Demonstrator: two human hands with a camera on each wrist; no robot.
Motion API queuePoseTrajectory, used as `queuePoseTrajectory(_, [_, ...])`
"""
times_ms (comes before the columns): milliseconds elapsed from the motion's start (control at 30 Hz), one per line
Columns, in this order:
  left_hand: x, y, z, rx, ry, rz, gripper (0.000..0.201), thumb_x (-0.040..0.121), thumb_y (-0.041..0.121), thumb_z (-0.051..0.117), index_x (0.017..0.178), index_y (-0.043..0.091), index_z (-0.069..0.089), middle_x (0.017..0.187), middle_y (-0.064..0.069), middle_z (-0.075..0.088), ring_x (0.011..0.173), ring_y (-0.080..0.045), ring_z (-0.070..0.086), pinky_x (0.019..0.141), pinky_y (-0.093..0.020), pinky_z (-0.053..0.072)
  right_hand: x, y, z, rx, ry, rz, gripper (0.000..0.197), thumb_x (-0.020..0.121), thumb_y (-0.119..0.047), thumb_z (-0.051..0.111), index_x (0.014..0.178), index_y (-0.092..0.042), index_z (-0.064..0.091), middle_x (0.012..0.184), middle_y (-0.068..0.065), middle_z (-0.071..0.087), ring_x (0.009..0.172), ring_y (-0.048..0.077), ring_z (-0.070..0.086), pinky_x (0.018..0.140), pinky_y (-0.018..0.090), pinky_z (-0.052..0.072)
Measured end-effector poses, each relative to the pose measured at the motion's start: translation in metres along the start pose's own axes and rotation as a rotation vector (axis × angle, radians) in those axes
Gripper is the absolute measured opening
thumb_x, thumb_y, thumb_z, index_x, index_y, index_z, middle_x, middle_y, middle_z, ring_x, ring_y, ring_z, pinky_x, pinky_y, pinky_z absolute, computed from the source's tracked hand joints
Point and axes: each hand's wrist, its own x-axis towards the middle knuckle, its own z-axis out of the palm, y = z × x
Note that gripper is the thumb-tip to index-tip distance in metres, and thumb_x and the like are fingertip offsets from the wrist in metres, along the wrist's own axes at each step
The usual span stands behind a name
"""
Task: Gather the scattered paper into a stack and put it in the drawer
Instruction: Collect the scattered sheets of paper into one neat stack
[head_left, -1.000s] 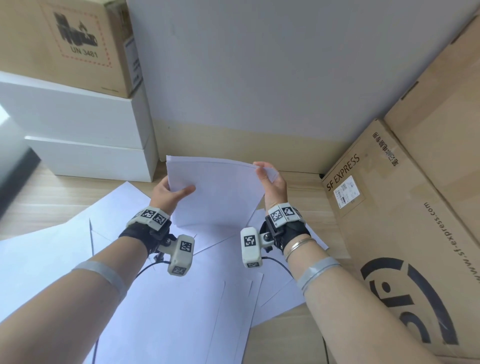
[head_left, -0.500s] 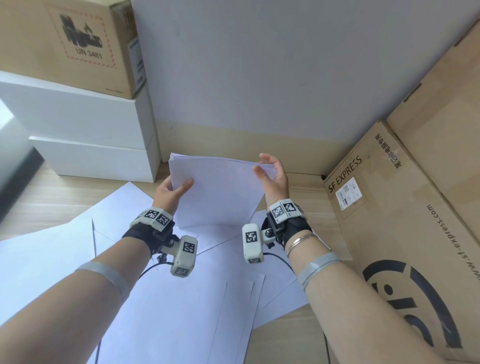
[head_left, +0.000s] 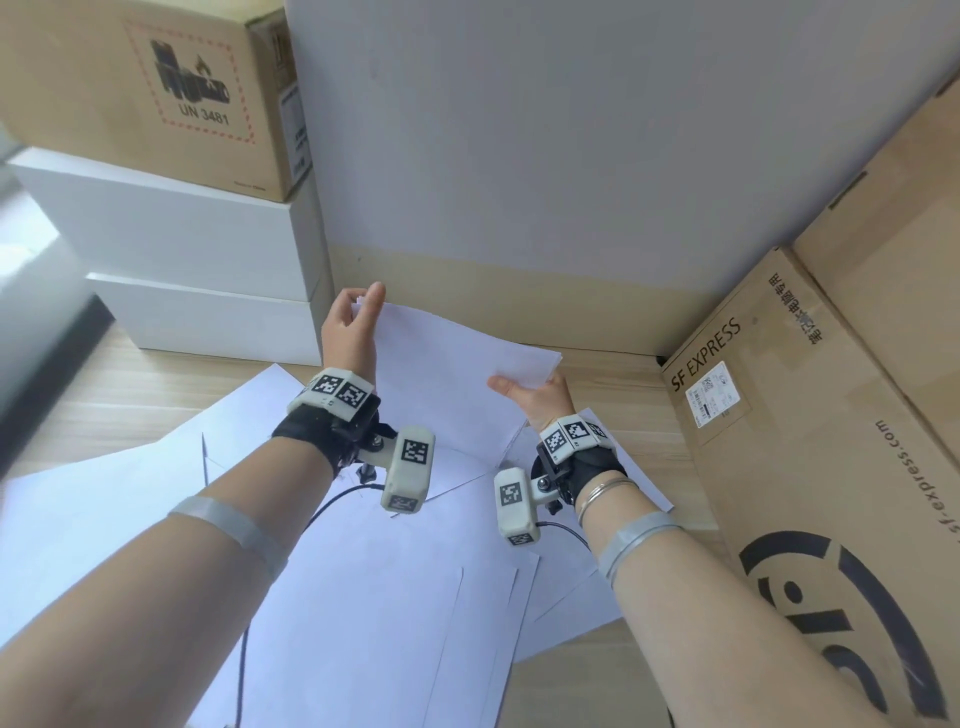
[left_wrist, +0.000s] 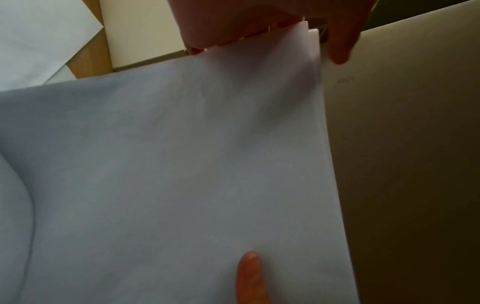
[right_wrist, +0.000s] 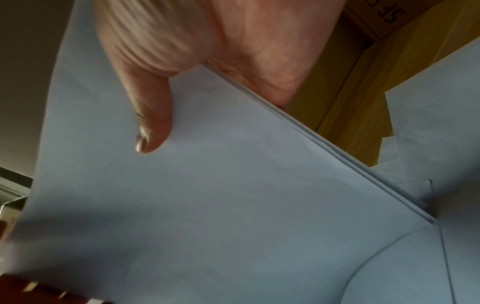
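Both hands hold a thin stack of white paper (head_left: 447, 364) up above the floor. My left hand (head_left: 350, 327) pinches its top left corner; the stack (left_wrist: 182, 164) fills the left wrist view. My right hand (head_left: 530, 395) grips the right edge, thumb laid on the front sheet. In the right wrist view the stack (right_wrist: 207, 195) shows several sheet edges under that thumb. The stack is tilted, left corner high. More loose sheets (head_left: 363, 597) lie scattered on the wooden floor (head_left: 130, 395) below. No drawer is in view.
Two white boxes (head_left: 197, 270) are stacked at the left with a brown carton (head_left: 171, 88) on top. A large SF Express carton (head_left: 810, 467) leans at the right. A grey wall (head_left: 545, 130) with a beige skirting stands ahead.
The stack has turned from level to tilted. My left hand rose to the top left corner, and my right hand dropped to the right edge.
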Motion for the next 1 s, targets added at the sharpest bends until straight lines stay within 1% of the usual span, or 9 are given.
queuePoseTrajectory(167, [0.006,-0.001,0.004,0.083,0.056,0.055,0.025,0.092,0.012,0.043,0.071,0.027,0.046,0.076,0.013,0.045,0.071,0.002,0.043,0.058,0.002,0.031,-0.001,0.004,0.002,-0.055,-0.025,0.045,0.020,0.073,-0.002,0.077,0.086,-0.013,0.065,0.087,-0.002,0.067,0.071,-0.001,0.066,0.079,0.025,0.053])
queuePoseTrajectory(300, [-0.002,-0.002,-0.004,0.020,-0.056,0.054,0.005,0.086,0.033,0.052,0.085,0.036,0.049,0.080,0.014,0.043,0.074,0.001,0.042,0.075,-0.013,0.033,-0.006,0.002,0.007,-0.049,0.107,0.080,0.044,0.076,-0.017,0.077,0.112,0.001,0.060,0.108,0.007,0.067,0.099,0.020,0.064,0.093,0.032,0.049])
queuePoseTrajectory(367, [-0.007,-0.008,-0.013,0.026,-0.151,0.013,0.026,0.074,0.032,0.064,0.094,0.039,0.048,0.079,0.010,0.048,0.072,-0.004,0.045,0.075,-0.015,0.041,-0.008,-0.003,0.005,-0.040,0.109,0.055,0.033,0.082,-0.012,0.071,0.110,0.002,0.063,0.103,0.007,0.066,0.095,0.015,0.060,0.085,0.026,0.044])
queuePoseTrajectory(500, [-0.015,-0.033,-0.032,0.117,-0.261,-0.140,0.045,0.066,0.006,0.072,0.098,0.032,0.054,0.097,0.003,0.068,0.095,-0.024,0.061,0.096,-0.045,0.049,-0.014,-0.007,-0.005,-0.013,0.118,0.053,0.021,0.084,-0.008,0.068,0.103,0.002,0.067,0.092,0.006,0.063,0.082,0.012,0.058,0.066,0.019,0.046])
queuePoseTrajectory(600, [-0.020,-0.055,-0.044,0.149,-0.312,-0.280,0.047,0.053,0.013,0.080,0.095,0.025,0.062,0.085,0.012,0.073,0.093,-0.026,0.063,0.103,-0.051,0.044,-0.014,0.000,-0.012,-0.061,0.076,0.082,0.013,0.081,-0.012,0.072,0.072,-0.013,0.064,0.073,0.000,0.060,0.059,0.006,0.054,0.059,0.016,0.042])
queuePoseTrajectory(667, [-0.022,-0.069,-0.050,0.144,-0.324,-0.370,0.056,0.039,0.023,0.081,0.092,0.021,0.064,0.084,0.007,0.074,0.099,-0.029,0.061,0.104,-0.052,0.043,-0.015,0.009,-0.011,-0.095,0.039,0.121,0.015,0.077,-0.010,0.076,0.072,-0.016,0.064,0.078,-0.002,0.065,0.065,0.005,0.060,0.068,0.020,0.048])
queuePoseTrajectory(767, [-0.028,-0.087,-0.055,0.184,-0.321,-0.436,0.056,0.032,0.028,0.079,0.086,0.018,0.065,0.081,0.003,0.075,0.104,-0.033,0.060,0.105,-0.051,0.042,-0.020,0.029,-0.007,-0.145,0.008,0.215,0.035,0.071,-0.007,0.080,0.103,0.001,0.066,0.104,0.010,0.069,0.090,0.016,0.062,0.093,0.031,0.050])
queuePoseTrajectory(867, [-0.034,-0.098,-0.058,0.245,-0.296,-0.460,0.057,0.040,0.024,0.081,0.094,0.012,0.064,0.109,-0.018,0.065,0.115,-0.037,0.057,0.107,-0.050,0.040,-0.025,0.049,-0.006,-0.172,-0.015,0.303,0.045,0.075,-0.009,0.078,0.115,-0.001,0.059,0.107,0.006,0.064,0.095,0.014,0.056,0.095,0.025,0.045])
queuePoseTrajectory(1000, [-0.039,-0.102,-0.056,0.368,-0.280,-0.450,0.051,0.069,0.011,0.078,0.116,0.000,0.062,0.120,-0.019,0.063,0.112,-0.031,0.059,0.106,-0.042,0.040,-0.029,0.070,-0.007,-0.208,-0.044,0.388,0.049,0.080,-0.020,0.074,0.122,-0.009,0.050,0.104,0.000,0.056,0.104,0.015,0.055,0.087,0.022,0.038])
